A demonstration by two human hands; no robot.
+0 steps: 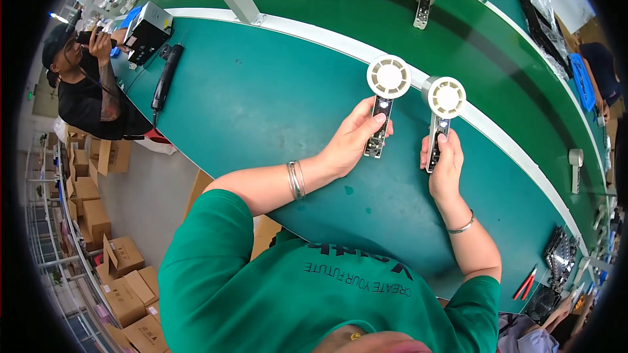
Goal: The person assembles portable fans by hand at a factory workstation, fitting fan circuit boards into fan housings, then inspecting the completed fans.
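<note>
My left hand (356, 134) is closed around the handle of a small handheld fan (388, 77), its thumb resting on the bare circuit board set in the handle. The fan has a round, cream-white head with slots around a plain centre. A second fan of the same kind (447, 97) is gripped by my right hand (446, 165), thumb on its open handle, where a board also shows. Both fans are held upright side by side above the green worktable (261, 91), heads pointing away from me and not touching. My fingers behind the handles are partly hidden.
Beyond a white rail runs a curved green conveyor (340, 0) carrying several similar fans (426, 3). A black corded tool (167, 78) lies at left, near a seated person (91, 91). Red-handled pliers (525, 284) lie at right. Cardboard boxes (124, 255) stand on the floor.
</note>
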